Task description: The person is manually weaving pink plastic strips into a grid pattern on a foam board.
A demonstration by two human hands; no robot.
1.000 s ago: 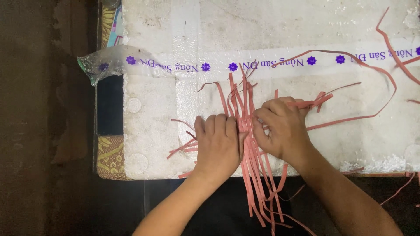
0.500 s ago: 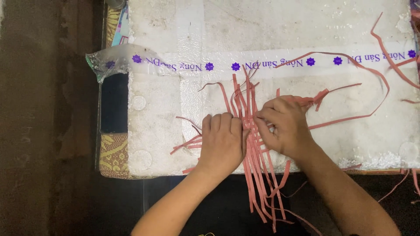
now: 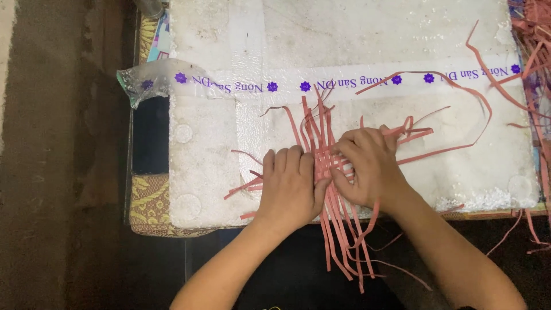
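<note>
Several thin pink strips lie crossed over each other on a white foam board. Their long ends hang over the board's near edge. My left hand lies flat, palm down, pressing on the strips at the left of the crossing. My right hand sits just to the right, fingers curled and pinching strips at the woven centre. Both hands hide much of the crossing. Loose pink strips curl away to the right.
A band of clear tape with purple print runs across the board, its free end sticking out left. A patterned mat lies under the board. More pink strips are piled at the upper right.
My hands have stayed on the crossing; the right fingers shifted slightly among the strips. The view has drifted a little.
</note>
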